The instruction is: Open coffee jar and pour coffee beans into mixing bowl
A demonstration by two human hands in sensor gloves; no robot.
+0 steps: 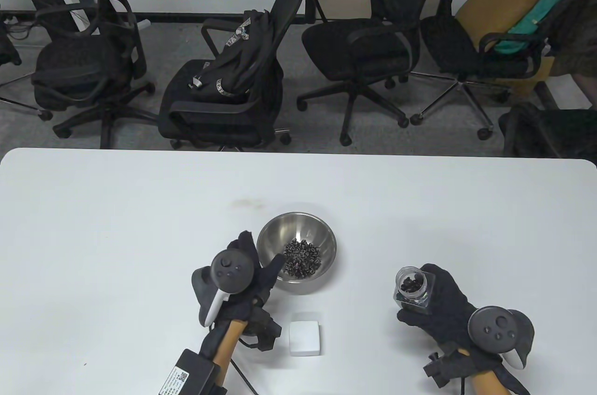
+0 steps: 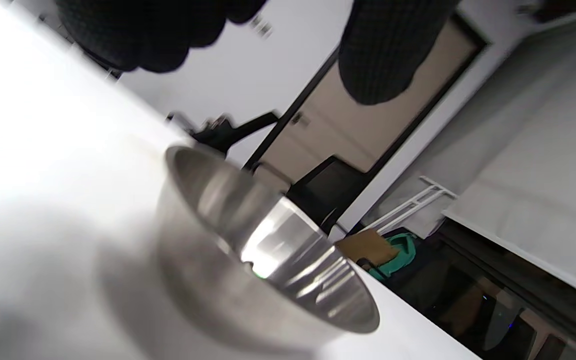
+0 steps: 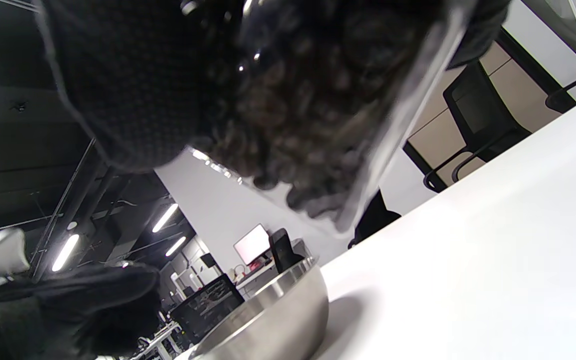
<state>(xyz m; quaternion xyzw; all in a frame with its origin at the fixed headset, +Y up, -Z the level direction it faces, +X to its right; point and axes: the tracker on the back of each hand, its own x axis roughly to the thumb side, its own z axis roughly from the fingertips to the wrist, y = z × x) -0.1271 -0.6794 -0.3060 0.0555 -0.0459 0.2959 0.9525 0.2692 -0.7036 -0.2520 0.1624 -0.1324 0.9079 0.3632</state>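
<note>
A steel mixing bowl (image 1: 326, 236) stands mid-table with a pile of coffee beans (image 1: 302, 258) in it. My left hand (image 1: 261, 264) is at the bowl's left rim with fingers spread; in the left wrist view the fingertips (image 2: 378, 55) hang above the bowl (image 2: 208, 260) without gripping it. My right hand (image 1: 443, 301) grips an open clear coffee jar (image 1: 411, 287), roughly upright, still holding beans, to the right of the bowl. The right wrist view shows the jar (image 3: 313, 115) close up, above the table, with the bowl (image 3: 278, 310) beyond. A white square lid (image 1: 305, 338) lies in front of the bowl.
The white table (image 1: 116, 227) stretches wide on the left and back. Several black office chairs (image 1: 233, 87) stand beyond the far edge.
</note>
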